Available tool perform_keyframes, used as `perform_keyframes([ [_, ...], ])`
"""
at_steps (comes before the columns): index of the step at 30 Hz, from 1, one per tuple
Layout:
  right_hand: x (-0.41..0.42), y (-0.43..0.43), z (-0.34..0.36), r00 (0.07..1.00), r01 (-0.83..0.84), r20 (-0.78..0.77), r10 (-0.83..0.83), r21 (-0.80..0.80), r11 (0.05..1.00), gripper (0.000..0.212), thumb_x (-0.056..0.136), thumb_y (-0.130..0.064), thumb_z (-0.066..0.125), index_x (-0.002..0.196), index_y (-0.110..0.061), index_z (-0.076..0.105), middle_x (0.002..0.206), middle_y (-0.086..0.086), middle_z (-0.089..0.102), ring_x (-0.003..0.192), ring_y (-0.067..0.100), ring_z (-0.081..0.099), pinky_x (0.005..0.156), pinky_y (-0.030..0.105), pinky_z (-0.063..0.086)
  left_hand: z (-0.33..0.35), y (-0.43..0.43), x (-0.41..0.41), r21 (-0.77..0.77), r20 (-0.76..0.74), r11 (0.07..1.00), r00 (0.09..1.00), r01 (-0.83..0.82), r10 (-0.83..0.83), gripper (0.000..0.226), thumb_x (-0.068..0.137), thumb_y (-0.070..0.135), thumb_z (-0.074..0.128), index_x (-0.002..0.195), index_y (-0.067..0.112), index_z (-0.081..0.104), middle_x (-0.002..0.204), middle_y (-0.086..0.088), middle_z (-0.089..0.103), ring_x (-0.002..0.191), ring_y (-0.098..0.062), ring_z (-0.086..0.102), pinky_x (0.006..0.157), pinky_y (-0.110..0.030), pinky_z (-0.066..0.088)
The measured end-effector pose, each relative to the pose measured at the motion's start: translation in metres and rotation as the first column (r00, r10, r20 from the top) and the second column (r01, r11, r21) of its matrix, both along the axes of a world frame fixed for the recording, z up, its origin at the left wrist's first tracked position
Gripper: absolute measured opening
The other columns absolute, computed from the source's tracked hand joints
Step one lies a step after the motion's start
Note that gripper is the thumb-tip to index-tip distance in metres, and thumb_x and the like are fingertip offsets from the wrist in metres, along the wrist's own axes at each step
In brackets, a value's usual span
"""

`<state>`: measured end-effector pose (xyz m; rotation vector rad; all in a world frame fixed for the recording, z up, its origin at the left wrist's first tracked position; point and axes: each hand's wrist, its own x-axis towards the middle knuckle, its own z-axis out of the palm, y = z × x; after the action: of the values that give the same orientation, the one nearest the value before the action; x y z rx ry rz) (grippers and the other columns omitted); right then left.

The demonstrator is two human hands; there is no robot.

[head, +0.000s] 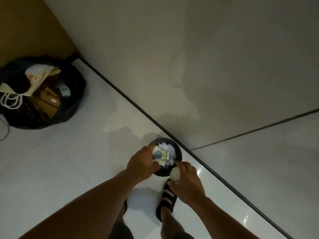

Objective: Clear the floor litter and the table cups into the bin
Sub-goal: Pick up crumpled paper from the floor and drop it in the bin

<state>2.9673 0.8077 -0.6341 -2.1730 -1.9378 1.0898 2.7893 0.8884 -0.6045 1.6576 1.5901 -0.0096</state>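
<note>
A small round black bin (177,150) stands on the white tiled floor by the wall, filled with crumpled paper and wrappers (166,155). My left hand (141,163) is over the bin's near left rim, fingers curled on a bluish-white piece of litter (156,155). My right hand (185,180) hovers at the bin's near right edge and grips a white crumpled wad or cup (175,174); which of the two it is I cannot tell.
A large black bag (76,94) holding cardboard, paper bags and a white-handled bag sits at the left near a brown cabinet (34,28). A grey wall (207,66) with a black skirting line runs diagonally. My striped sandal (168,199) is just below the bin.
</note>
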Motion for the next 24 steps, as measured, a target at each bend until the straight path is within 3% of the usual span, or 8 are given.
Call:
perform_keyframes([
  [2, -0.003, 0.016, -0.049, 0.997, 0.073, 0.015, -0.073, -0.023, 0.997, 0.072, 0.084, -0.039, 0.066, 0.145, -0.023, 0.033, 0.140, -0.001, 0.041, 0.125, 0.016, 0.039, 0.095, 0.022, 0.043, -0.057, 0.021, 0.006, 0.011, -0.014, 0.999, 0.999, 0.051, -0.051, 0.065, 0.087, 0.032, 0.063, 0.144, 0.019, 0.035, 0.130, -0.005, 0.055, 0.114, -0.021, 0.054, 0.085, -0.016, 0.033],
  [5, -0.015, 0.032, -0.121, 0.984, 0.176, 0.041, -0.174, -0.052, 0.983, 0.071, 0.083, -0.036, 0.066, 0.144, -0.020, 0.033, 0.138, 0.001, 0.042, 0.121, 0.018, 0.042, 0.092, 0.025, 0.044, -0.139, 0.041, 0.013, -0.071, -0.069, 0.988, 0.987, 0.139, -0.144, 0.066, 0.085, 0.035, 0.062, 0.143, 0.023, 0.034, 0.133, -0.004, 0.053, 0.119, -0.025, 0.053, 0.094, -0.030, 0.041],
  [8, -0.030, 0.037, -0.182, 0.974, 0.219, 0.075, -0.213, -0.084, 0.972, 0.074, 0.083, -0.037, 0.064, 0.146, -0.019, 0.030, 0.139, 0.003, 0.041, 0.121, 0.019, 0.042, 0.092, 0.025, 0.044, -0.203, 0.046, 0.011, -0.129, -0.078, 0.975, 0.979, 0.179, -0.189, 0.070, 0.080, 0.037, 0.067, 0.140, 0.022, 0.035, 0.130, -0.006, 0.055, 0.116, -0.027, 0.054, 0.091, -0.036, 0.047],
  [12, -0.046, 0.032, -0.223, 0.953, 0.302, 0.068, -0.295, -0.136, 0.944, 0.082, 0.085, -0.045, 0.064, 0.150, -0.020, 0.021, 0.150, 0.004, 0.029, 0.136, 0.024, 0.032, 0.103, 0.037, 0.045, -0.247, 0.045, -0.006, -0.143, -0.065, 0.969, 0.975, 0.201, -0.211, 0.091, 0.073, 0.039, 0.074, 0.148, 0.022, 0.023, 0.140, -0.008, 0.043, 0.125, -0.030, 0.043, 0.098, -0.042, 0.043],
  [17, -0.052, 0.018, -0.192, 0.924, 0.383, 0.093, -0.371, -0.197, 0.903, 0.082, 0.085, -0.048, 0.061, 0.151, -0.024, 0.018, 0.153, 0.000, 0.025, 0.139, 0.022, 0.027, 0.106, 0.041, 0.043, -0.222, 0.052, -0.028, -0.143, -0.107, 0.938, 0.937, 0.316, -0.332, 0.087, 0.079, 0.042, 0.066, 0.148, 0.022, 0.017, 0.146, -0.005, 0.031, 0.132, -0.027, 0.030, 0.100, -0.039, 0.037],
  [24, -0.046, 0.024, -0.055, 0.848, 0.527, 0.118, -0.516, -0.098, 0.844, 0.083, 0.084, -0.051, 0.063, 0.151, -0.026, 0.021, 0.156, 0.003, 0.023, 0.142, 0.024, 0.022, 0.106, 0.041, 0.038, -0.076, 0.092, 0.000, -0.013, -0.079, 0.804, 0.801, 0.595, -0.594, 0.087, 0.081, 0.044, 0.067, 0.149, 0.021, 0.018, 0.153, -0.004, 0.023, 0.139, -0.027, 0.021, 0.109, -0.044, 0.032],
])
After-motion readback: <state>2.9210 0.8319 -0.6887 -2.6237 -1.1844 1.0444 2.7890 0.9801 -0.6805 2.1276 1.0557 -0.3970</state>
